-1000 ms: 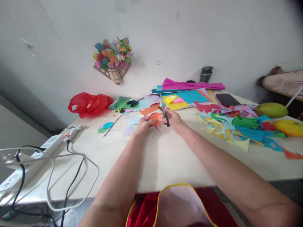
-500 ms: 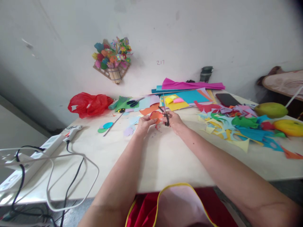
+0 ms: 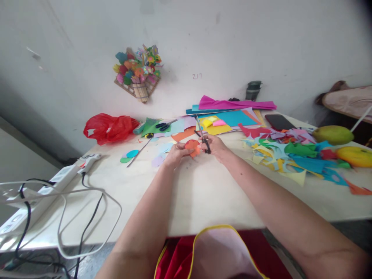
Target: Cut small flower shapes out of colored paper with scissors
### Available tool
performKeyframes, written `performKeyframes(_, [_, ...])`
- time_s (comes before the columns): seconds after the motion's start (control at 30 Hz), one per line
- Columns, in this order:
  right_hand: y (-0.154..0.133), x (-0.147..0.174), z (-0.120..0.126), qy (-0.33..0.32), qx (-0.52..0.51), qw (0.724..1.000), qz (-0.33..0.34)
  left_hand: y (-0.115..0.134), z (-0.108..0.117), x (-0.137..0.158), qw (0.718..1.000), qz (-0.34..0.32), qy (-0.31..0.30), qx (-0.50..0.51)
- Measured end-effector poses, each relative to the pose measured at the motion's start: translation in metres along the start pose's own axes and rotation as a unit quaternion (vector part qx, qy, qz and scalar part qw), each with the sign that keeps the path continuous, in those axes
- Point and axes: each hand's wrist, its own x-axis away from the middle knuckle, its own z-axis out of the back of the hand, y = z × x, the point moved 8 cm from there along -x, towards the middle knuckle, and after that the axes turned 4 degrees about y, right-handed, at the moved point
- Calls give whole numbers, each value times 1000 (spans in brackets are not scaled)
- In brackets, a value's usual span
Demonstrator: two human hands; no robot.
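My left hand (image 3: 175,155) is closed on a small orange paper piece (image 3: 192,147) with a scalloped, flower-like edge. My right hand (image 3: 215,146) is wrapped round black-handled scissors (image 3: 207,145), whose blades point up and away from me, just right of the paper. The fingertips of my right hand are close to the paper's right edge; whether they touch it is hard to tell. Left of my left hand lie a lilac paper flower (image 3: 157,161) and pale blue paper (image 3: 165,147). Behind the hands rests an orange paper sheet (image 3: 184,134).
Coloured paper scraps (image 3: 290,151) are heaped at the right, by a green mango-like fruit (image 3: 333,134) and a phone (image 3: 279,122). At the back lie paper sheets (image 3: 232,118) and a second pair of scissors (image 3: 165,126). A power strip (image 3: 62,176) with trailing cables occupies the left edge.
The orange paper has turned in my left hand and its scalloped edge now faces me. The scissors have tilted, their tips swinging left.
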Motion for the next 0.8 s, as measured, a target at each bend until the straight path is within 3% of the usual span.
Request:
performKeyframes(0.57, [2, 7, -9, 4, -15, 1000, -17, 4, 10, -4, 996, -23, 66, 47])
performKeyframes(0.7, [2, 6, -7, -34, 21, 999, -21, 4, 20, -7, 994, -34, 86, 66])
performKeyframes(0.8, [6, 3, -7, -98, 44, 994, -10, 5, 26, -7, 991, -34, 101, 83])
